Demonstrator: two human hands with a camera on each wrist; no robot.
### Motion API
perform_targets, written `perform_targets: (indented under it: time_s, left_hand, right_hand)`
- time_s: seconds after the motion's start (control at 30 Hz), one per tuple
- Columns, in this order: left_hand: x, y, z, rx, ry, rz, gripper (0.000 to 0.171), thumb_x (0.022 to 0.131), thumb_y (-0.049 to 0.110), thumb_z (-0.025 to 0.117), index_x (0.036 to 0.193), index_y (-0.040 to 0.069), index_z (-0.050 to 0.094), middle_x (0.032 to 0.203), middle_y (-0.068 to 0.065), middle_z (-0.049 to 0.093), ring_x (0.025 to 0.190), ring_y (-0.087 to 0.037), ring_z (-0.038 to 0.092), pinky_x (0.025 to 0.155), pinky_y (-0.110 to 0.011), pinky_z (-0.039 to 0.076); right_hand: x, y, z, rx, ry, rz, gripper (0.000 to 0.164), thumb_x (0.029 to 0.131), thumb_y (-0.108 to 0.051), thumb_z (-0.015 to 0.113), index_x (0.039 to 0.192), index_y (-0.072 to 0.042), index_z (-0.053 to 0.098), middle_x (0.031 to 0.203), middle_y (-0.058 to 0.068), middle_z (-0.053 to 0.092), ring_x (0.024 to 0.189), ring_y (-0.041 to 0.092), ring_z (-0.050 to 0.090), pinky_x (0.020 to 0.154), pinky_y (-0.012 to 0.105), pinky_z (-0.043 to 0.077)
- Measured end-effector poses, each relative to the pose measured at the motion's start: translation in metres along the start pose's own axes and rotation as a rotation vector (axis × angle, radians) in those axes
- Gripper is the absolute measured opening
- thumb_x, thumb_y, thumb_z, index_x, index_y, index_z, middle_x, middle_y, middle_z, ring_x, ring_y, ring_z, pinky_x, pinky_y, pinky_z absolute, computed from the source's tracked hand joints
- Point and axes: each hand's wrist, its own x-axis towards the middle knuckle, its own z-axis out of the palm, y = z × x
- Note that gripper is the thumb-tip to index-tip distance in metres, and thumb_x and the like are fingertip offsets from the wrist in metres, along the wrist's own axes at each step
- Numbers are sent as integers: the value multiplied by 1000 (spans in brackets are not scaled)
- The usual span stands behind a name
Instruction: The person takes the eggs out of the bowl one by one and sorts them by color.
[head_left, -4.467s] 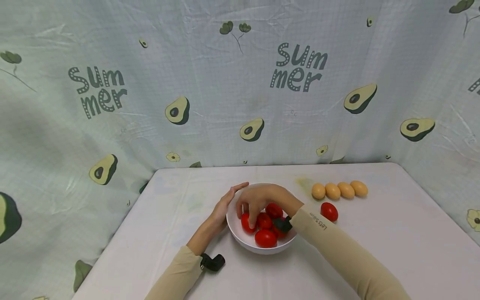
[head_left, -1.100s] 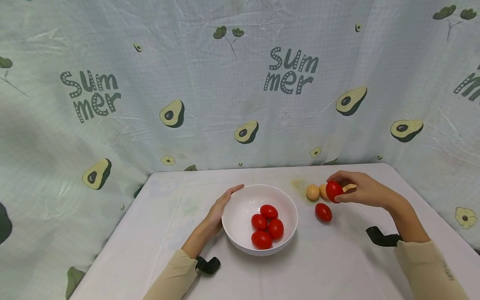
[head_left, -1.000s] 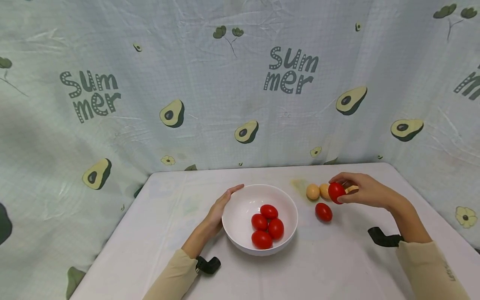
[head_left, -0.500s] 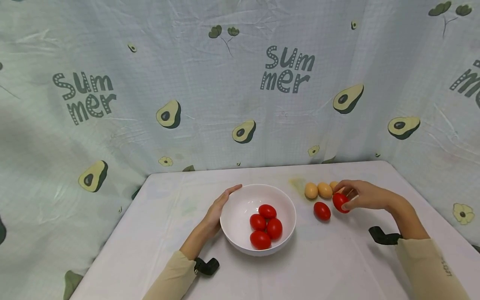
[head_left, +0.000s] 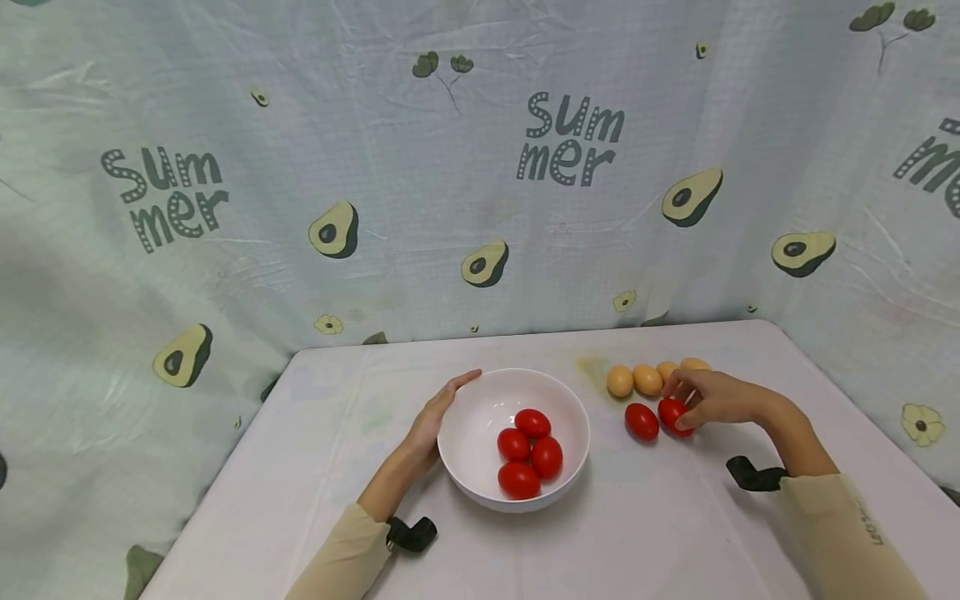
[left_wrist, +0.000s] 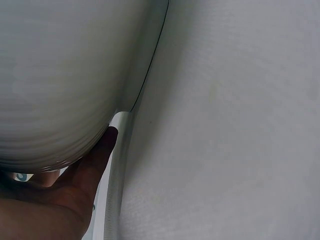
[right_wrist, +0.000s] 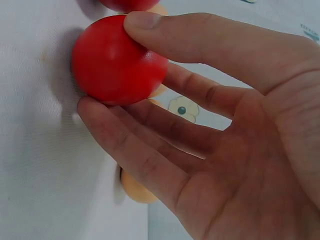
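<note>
My right hand (head_left: pixel 716 398) pinches a smooth red egg (head_left: pixel 670 415) between thumb and fingers, low at the tabletop. In the right wrist view this red egg (right_wrist: pixel 112 62) lies against the white cloth, the thumb on one side and fingertips on the other. Just left of it lies another red egg (head_left: pixel 641 422). A white bowl (head_left: pixel 474 417) stands left of centre with several red eggs (head_left: pixel 547 457) inside. Along the bowl's left outer side my left hand (head_left: pixel 426 427) rests, fingers extended; the left wrist view shows a digit against the bowl's wall (left_wrist: pixel 55 100).
Behind the red eggs, a row of several tan eggs (head_left: pixel 647 380) runs along the table's back right, partly hidden by my right hand. A white cloth covers the table (head_left: pixel 615 533). A printed curtain (head_left: pixel 420 208) hangs beyond its back edge.
My right hand took a red egg from the bowl and carried it right. Over the last second it came down beside the loose red egg. My left hand stays at the bowl.
</note>
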Motion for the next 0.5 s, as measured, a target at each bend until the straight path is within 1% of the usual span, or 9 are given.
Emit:
perform_targets:
  time_s: [0.13,0.27,0.37,0.43,0.5]
  left_hand:
    - [0,0,0,2,-2,3,55,112,48,29,158,23,43,166,-3,39,145,-27,49,107,-27,53]
    - [0,-1,0,16,-1,9,57,112,50,28,159,22,42,166,-5,39,142,-23,52,105,-24,53]
    - [-1,-1,0,17,0,9,56,112,49,26,159,22,42,166,-5,40,138,-18,54,102,-21,54]
    - [-1,-1,0,12,0,11,56,112,49,27,159,22,42,165,-5,41,137,-17,55,101,-21,54]
    - [-1,-1,0,2,0,9,55,112,48,27,158,23,43,165,-4,41,139,-19,54,102,-22,54]
  right_hand:
    - [0,-1,0,19,-10,2,45,86,-10,75,125,0,54,119,16,63,107,26,60,86,40,61]
    - [-1,-1,0,20,-18,0,46,87,-11,75,127,0,55,121,16,63,110,27,60,87,42,61]
    - [-1,0,-1,9,-27,-8,49,87,-13,76,129,-1,55,124,17,62,112,29,60,89,45,60]
    - [-2,0,-2,3,-34,-13,52,86,-13,76,132,0,55,126,18,62,113,29,59,90,47,59]
    - [-2,1,-3,1,-39,-17,56,85,-13,77,134,0,54,127,19,61,114,30,59,90,48,59]
